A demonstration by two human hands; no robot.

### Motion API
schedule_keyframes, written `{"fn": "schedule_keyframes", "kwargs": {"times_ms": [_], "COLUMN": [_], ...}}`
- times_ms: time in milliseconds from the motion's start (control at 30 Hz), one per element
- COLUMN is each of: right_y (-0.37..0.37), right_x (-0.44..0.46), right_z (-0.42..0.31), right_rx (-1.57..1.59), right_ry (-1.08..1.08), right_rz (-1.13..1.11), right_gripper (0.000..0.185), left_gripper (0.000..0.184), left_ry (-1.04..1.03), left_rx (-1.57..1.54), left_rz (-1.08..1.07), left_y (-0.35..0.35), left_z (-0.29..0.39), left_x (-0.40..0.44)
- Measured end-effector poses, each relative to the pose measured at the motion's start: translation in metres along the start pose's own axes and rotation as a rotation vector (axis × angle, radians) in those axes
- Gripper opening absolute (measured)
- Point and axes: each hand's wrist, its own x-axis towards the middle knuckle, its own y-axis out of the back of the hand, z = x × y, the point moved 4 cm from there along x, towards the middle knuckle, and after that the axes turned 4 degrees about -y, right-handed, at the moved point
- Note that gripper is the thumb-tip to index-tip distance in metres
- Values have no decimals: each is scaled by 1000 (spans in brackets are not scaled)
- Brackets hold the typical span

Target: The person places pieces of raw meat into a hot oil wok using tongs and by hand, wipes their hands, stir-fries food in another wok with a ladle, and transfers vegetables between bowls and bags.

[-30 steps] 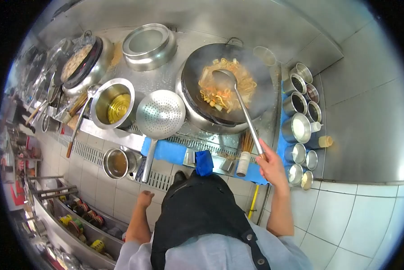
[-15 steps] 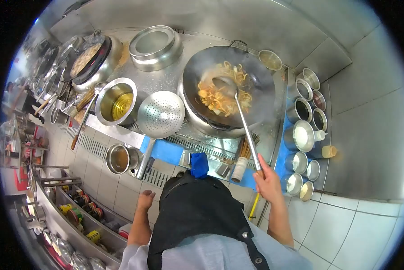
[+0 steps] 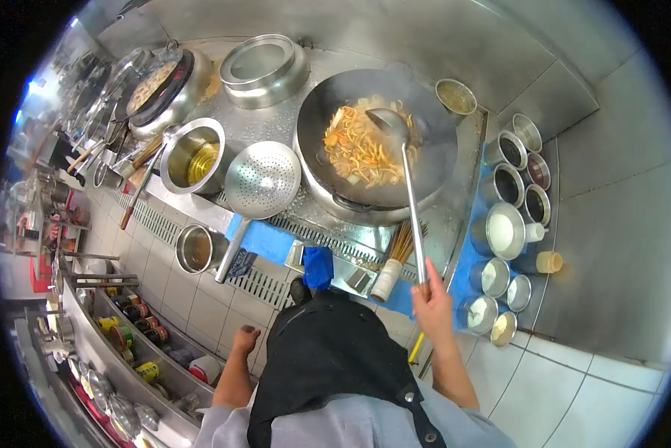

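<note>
My right hand is closed around the wooden grip end of a long steel ladle. The ladle's bowl rests over the far right part of the food in a large dark wok. Noodle-like strips with pale and orange pieces lie in the wok, and steam rises from it. Low beside my body, my left hand hangs with curled fingers and shows nothing in them. Nearest to it is a steel pot with brownish liquid, some distance away.
A perforated skimmer lies beside a pot of yellow oil. A bamboo brush rests at the stove's front edge. Several seasoning tins and a bottle line the right side. A shelf with cans stands lower left.
The ladle's bowl has moved from the middle of the food toward its far right side, and the strips lie differently in the wok. My left hand stays low, fingers curled. The view has shifted slightly.
</note>
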Motion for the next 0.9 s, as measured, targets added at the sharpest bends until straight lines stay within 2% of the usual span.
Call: {"fn": "schedule_keyframes", "kwargs": {"times_ms": [67, 167, 300, 333, 433, 467, 567, 667, 767, 867, 900], "right_y": [-11, -10, 5, 6, 20, 19, 9, 9, 15, 3, 5], "right_x": [1, 19, 20, 20, 61, 73, 78, 71, 82, 103, 101], "right_z": [22, 38, 1, -8, -11, -16, -37, -23, -16, -16, -18], "right_rx": [-52, -319, -211, -177, -336, -374, -349, -96, -232, -522, -491], "right_ry": [53, -189, -65, -119, -95, -11, 24, -76, -107, -22, -19], "right_rz": [50, 24, 42, 26, -46, 28, 142, 35, -23, 147, 126], "right_gripper": [73, 73, 74, 73, 72, 71, 70, 69, 69, 67, 67], "left_gripper": [47, 47, 48, 48, 48, 48, 49, 48, 48, 48, 48], "left_ry": [-50, -93, -171, -178, -155, -138, -118, -49, -35, -50, -48], "left_rx": [-55, -144, -133, -149, -153, -114, -125, -208, -143, -92, -90], "left_rz": [42, 44, 67, 64, 50, 37, 55, 55, 33, 35, 44], "left_y": [2, 9, 30, 25, 10, 13, 16, 6, 5, 3, 3], "left_z": [7, 21, 75, 67, 39, 42, 28, -11, -26, -30, -31], "left_x": [7, -5, -31, -22, -17, -23, -19, -12, -23, -28, -31]}}
